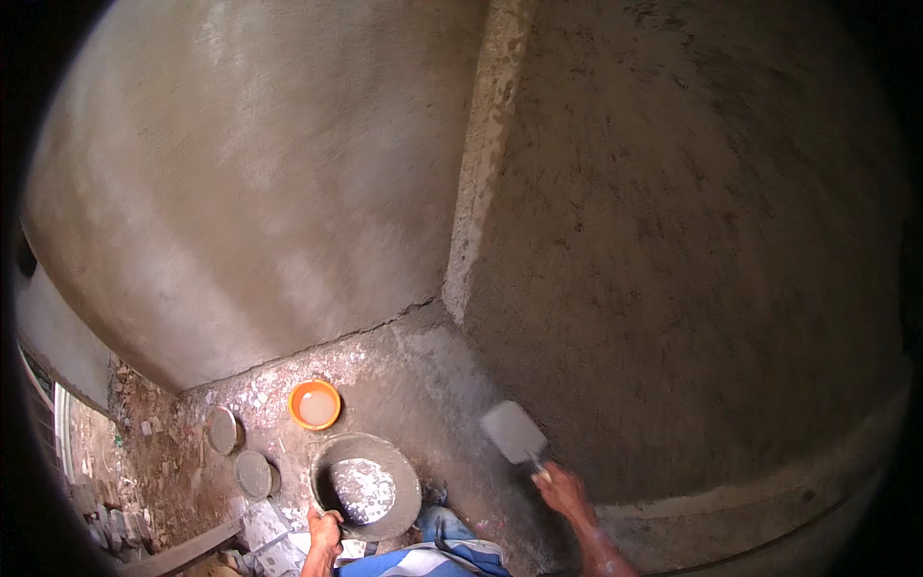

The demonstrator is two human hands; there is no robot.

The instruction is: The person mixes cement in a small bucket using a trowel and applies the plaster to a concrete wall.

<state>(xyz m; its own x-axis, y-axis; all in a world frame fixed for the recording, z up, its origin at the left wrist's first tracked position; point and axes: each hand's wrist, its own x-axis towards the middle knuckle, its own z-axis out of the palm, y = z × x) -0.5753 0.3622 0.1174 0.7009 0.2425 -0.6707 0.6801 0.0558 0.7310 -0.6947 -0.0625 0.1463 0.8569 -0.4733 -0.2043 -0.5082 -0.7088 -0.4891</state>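
- Near the foot of the right-hand wall (692, 288): flat trowel (514, 433), right hand (565, 492) closed round its handle. Can't tell if blade touches wall.
- Left hand (325, 531) gripping rim of grey tub (402, 471), close in front of body.
- Step, my read: smoothing work low on the wall, tub kept handy.
- Next stroke would call for blade flat, even pressure, tub steady.

Grey basin (411, 492) (perhaps whitish inside); orange bowl (293, 408); blue-and-white striped clothing (433, 561).
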